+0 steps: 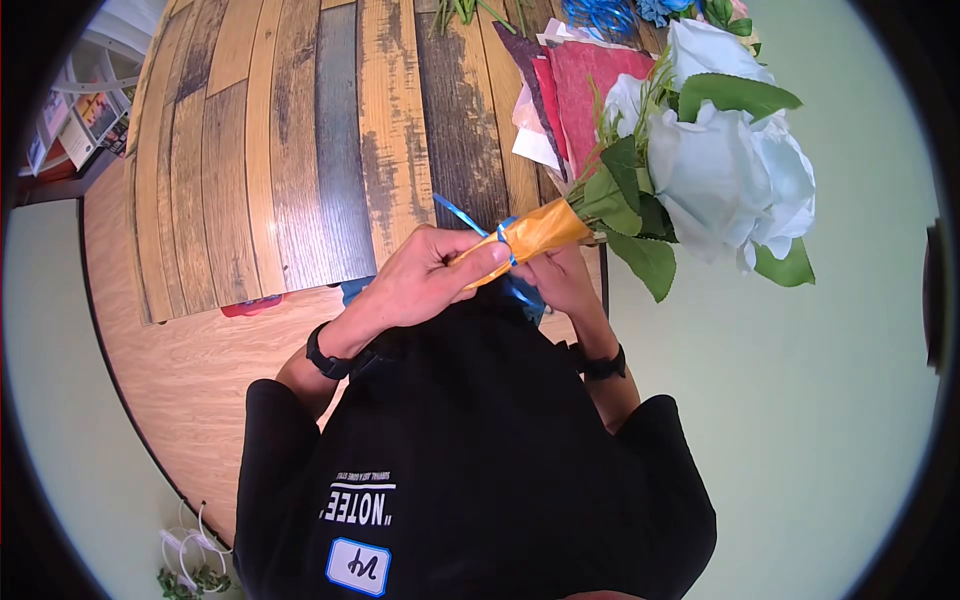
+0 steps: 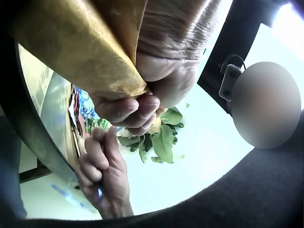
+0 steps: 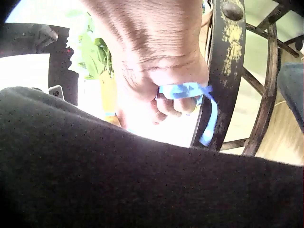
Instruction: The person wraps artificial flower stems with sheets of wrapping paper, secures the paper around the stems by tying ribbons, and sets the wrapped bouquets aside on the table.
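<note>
A bouquet of large white roses (image 1: 725, 175) with green leaves has its stems wrapped in orange paper (image 1: 548, 230). My left hand (image 1: 415, 280) grips the lower end of this wrap, thumb laid along it beside a blue ribbon (image 1: 460, 213) that goes round the paper. In the left wrist view, the fingers (image 2: 128, 111) curl against the paper's edge. Below the wrap, my right hand (image 1: 562, 280) is partly hidden in the head view. The right wrist view shows its fingers (image 3: 166, 105) curled round the ribbon, with a loose end hanging down.
Red and pink wrapping sheets (image 1: 600, 95) lie on the wooden table (image 1: 290, 150) behind the bouquet. Farther back are a coil of blue ribbon (image 1: 598, 15) and some green stems (image 1: 465, 10). The table's near edge runs just ahead of my body.
</note>
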Demonstrator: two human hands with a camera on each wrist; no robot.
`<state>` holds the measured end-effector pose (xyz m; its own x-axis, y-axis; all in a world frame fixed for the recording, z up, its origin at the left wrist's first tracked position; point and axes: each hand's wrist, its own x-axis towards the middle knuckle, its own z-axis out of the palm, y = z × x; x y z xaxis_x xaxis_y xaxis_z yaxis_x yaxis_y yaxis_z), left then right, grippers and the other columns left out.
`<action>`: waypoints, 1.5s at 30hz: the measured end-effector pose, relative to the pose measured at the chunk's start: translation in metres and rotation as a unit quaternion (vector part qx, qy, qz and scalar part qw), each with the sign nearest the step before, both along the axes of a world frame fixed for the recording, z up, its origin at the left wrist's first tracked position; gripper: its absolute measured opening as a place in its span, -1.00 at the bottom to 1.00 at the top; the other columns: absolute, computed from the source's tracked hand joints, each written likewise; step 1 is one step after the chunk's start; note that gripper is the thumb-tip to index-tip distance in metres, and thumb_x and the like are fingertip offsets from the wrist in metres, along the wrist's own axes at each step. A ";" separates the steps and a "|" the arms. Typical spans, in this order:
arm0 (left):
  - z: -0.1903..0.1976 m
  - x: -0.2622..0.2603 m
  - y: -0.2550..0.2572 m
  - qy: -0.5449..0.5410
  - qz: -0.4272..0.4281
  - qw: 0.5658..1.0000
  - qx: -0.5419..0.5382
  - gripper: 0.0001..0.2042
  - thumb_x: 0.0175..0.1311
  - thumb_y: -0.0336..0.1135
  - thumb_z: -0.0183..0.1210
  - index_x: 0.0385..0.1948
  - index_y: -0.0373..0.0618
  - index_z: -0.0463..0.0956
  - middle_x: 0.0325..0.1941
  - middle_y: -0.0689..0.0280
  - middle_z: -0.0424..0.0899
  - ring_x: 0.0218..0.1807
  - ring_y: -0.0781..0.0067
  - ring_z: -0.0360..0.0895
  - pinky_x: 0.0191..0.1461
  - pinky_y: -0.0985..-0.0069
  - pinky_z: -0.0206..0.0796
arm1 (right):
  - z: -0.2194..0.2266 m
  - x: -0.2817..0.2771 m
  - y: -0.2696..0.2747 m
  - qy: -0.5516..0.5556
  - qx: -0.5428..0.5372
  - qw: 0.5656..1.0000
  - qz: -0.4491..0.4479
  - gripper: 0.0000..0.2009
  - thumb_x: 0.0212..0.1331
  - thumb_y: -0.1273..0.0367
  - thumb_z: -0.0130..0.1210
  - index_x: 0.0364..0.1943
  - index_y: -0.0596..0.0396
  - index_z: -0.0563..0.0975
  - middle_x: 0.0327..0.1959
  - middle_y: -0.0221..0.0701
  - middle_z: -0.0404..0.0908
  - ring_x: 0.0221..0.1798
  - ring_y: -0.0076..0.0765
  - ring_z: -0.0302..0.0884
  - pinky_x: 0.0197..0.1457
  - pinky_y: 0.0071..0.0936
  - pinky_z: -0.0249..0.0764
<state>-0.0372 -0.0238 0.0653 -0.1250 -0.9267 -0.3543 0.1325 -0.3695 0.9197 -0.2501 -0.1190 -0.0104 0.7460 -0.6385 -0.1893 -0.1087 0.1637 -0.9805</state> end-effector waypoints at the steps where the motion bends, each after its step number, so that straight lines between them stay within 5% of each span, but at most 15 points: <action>1: 0.000 0.002 -0.002 0.001 -0.001 1.000 -0.001 -0.59 0.51 0.01 0.11 -0.24 -0.19 0.72 -0.68 0.53 0.33 -0.59 0.79 0.22 -0.53 0.62 0.07 | 0.005 -0.004 0.001 0.001 -0.001 1.000 -0.001 -0.74 0.53 0.29 -0.08 -0.16 0.16 0.58 -0.54 -0.62 0.39 -0.55 -0.75 0.22 -0.48 -0.67 0.13; 6: -0.002 0.008 -0.007 -0.013 -0.011 1.000 -0.013 -0.61 0.51 0.00 0.12 -0.20 -0.17 0.73 -0.68 0.52 0.37 -0.59 0.79 0.21 -0.53 0.62 0.06 | 0.015 -0.015 -0.004 0.040 0.117 0.982 0.140 -0.57 0.58 0.13 -0.12 -0.20 0.24 0.60 -0.62 -0.62 0.29 -0.56 -0.72 0.14 -0.48 -0.63 0.09; 10: 0.001 0.005 -0.008 -0.007 -0.007 1.000 -0.003 -0.60 0.51 0.00 0.12 -0.25 -0.19 0.72 -0.68 0.53 0.34 -0.59 0.80 0.21 -0.53 0.63 0.05 | 0.018 -0.010 -0.011 0.008 0.114 0.988 0.103 -0.64 0.55 0.19 -0.04 -0.18 0.24 0.60 -0.59 -0.59 0.36 -0.55 -0.71 0.21 -0.47 -0.63 0.14; 13: -0.001 -0.001 -0.006 0.026 -0.020 0.999 0.003 -0.60 0.51 0.00 0.12 -0.26 -0.20 0.71 -0.67 0.56 0.30 -0.59 0.80 0.20 -0.54 0.63 0.04 | 0.031 0.008 -0.014 0.038 -0.029 0.998 0.046 -0.76 0.46 0.34 0.08 0.00 0.25 0.56 -0.45 -0.51 0.54 -0.42 -0.61 0.44 -0.31 -0.60 0.36; 15: -0.004 -0.005 -0.005 0.046 -0.020 0.998 0.027 -0.60 0.52 0.00 0.11 -0.26 -0.20 0.70 -0.67 0.57 0.27 -0.60 0.79 0.17 -0.54 0.64 0.04 | 0.029 0.031 -0.014 -0.100 -0.113 0.986 -0.072 -0.64 0.35 0.42 0.19 0.18 0.20 0.49 0.04 -0.27 0.59 0.09 -0.43 0.57 -0.04 -0.56 0.54; 18: -0.008 -0.005 -0.002 0.097 -0.042 0.994 0.037 -0.59 0.53 0.00 0.10 -0.27 -0.21 0.69 -0.66 0.58 0.26 -0.60 0.79 0.16 -0.54 0.65 0.04 | 0.027 0.039 -0.014 -0.028 -0.281 0.946 -0.160 -0.52 0.29 0.42 0.23 0.28 0.20 0.42 0.23 -0.24 0.47 0.31 -0.31 0.43 0.19 -0.43 0.51; 22: -0.002 -0.001 -0.004 0.134 -0.039 0.989 0.048 -0.60 0.53 -0.01 0.09 -0.25 -0.21 0.67 -0.67 0.57 0.25 -0.64 0.78 0.14 -0.58 0.66 0.00 | 0.026 0.017 0.008 0.032 -0.247 0.940 -0.235 -0.49 0.20 0.52 0.27 0.27 0.20 0.42 0.02 -0.29 0.64 0.07 -0.35 0.57 0.22 -0.38 0.45; 24: -0.003 0.002 -0.005 0.155 -0.038 0.984 0.078 -0.60 0.54 0.00 0.08 -0.22 -0.21 0.66 -0.70 0.55 0.26 -0.69 0.78 0.14 -0.63 0.67 -0.03 | 0.024 0.004 0.020 0.146 -0.401 0.835 -0.348 -0.68 0.23 0.60 0.18 0.09 0.29 0.54 -0.02 -0.29 0.63 0.11 -0.26 0.58 0.12 -0.43 0.49; 27: -0.006 0.000 -0.008 0.160 -0.035 0.983 0.083 -0.59 0.54 0.01 0.06 -0.21 -0.20 0.66 -0.72 0.53 0.28 -0.73 0.77 0.16 -0.68 0.67 -0.05 | 0.010 -0.026 0.034 0.078 -0.415 0.859 -0.290 -0.78 0.22 0.68 0.14 -0.06 0.33 0.60 -0.15 -0.28 0.66 -0.03 -0.33 0.61 0.04 -0.47 0.49; 31: -0.005 -0.002 -0.010 0.152 -0.054 0.983 0.085 -0.58 0.54 0.03 0.05 -0.24 -0.18 0.66 -0.74 0.51 0.30 -0.74 0.77 0.18 -0.70 0.68 -0.04 | 0.006 -0.019 0.042 0.013 -0.263 0.936 -0.232 -0.85 0.20 0.63 0.24 -0.16 0.26 0.65 -0.20 -0.25 0.72 -0.15 -0.32 0.66 -0.05 -0.50 0.50; 33: -0.004 -0.004 -0.009 0.160 -0.075 0.980 0.094 -0.58 0.54 0.05 0.05 -0.27 -0.16 0.66 -0.73 0.50 0.31 -0.74 0.77 0.19 -0.70 0.68 -0.05 | 0.002 -0.017 0.039 0.001 -0.218 0.950 -0.222 -0.77 0.21 0.64 0.20 -0.04 0.26 0.62 -0.03 -0.20 0.69 -0.06 -0.33 0.67 0.02 -0.51 0.52; 35: 0.000 -0.005 -0.007 0.160 -0.084 0.979 0.095 -0.57 0.54 0.05 0.05 -0.30 -0.17 0.65 -0.73 0.49 0.32 -0.74 0.77 0.20 -0.71 0.68 -0.04 | 0.006 0.005 0.028 -0.142 -0.147 0.949 -0.240 -0.63 0.22 0.64 0.17 0.14 0.27 0.53 0.21 -0.17 0.56 0.14 -0.30 0.61 0.15 -0.49 0.52; 39: 0.008 -0.007 -0.006 0.187 -0.089 0.974 0.087 -0.54 0.54 0.04 0.05 -0.40 -0.20 0.59 -0.73 0.46 0.35 -0.74 0.76 0.20 -0.71 0.68 -0.04 | 0.011 0.026 0.013 -0.242 -0.150 0.945 -0.163 -0.53 0.26 0.62 0.14 0.28 0.30 0.41 0.39 -0.16 0.38 0.31 -0.23 0.49 0.23 -0.42 0.53; 41: 0.015 -0.007 -0.007 0.186 -0.080 0.976 0.085 -0.54 0.54 0.04 0.04 -0.42 -0.20 0.57 -0.73 0.45 0.36 -0.74 0.76 0.21 -0.71 0.68 -0.04 | 0.005 0.032 0.005 -0.240 0.036 0.966 -0.094 -0.48 0.29 0.59 0.12 0.36 0.16 0.36 0.43 -0.14 0.31 0.37 -0.15 0.43 0.23 -0.40 0.54; 45: 0.015 -0.005 -0.004 0.199 -0.087 0.972 0.087 -0.54 0.54 0.03 0.04 -0.41 -0.21 0.58 -0.73 0.43 0.37 -0.76 0.75 0.21 -0.72 0.68 -0.05 | 0.014 0.049 -0.007 -0.190 -0.190 0.962 -0.043 -0.48 0.35 0.55 0.09 0.40 -0.01 0.36 0.40 -0.14 0.33 0.30 -0.21 0.47 0.17 -0.46 0.54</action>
<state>-0.0423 -0.0277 0.0804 -0.4338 -0.8096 -0.3954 0.3858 -0.5634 0.7306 -0.2015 -0.1261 0.0033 0.6568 -0.6700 0.3460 0.2668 -0.2226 -0.9377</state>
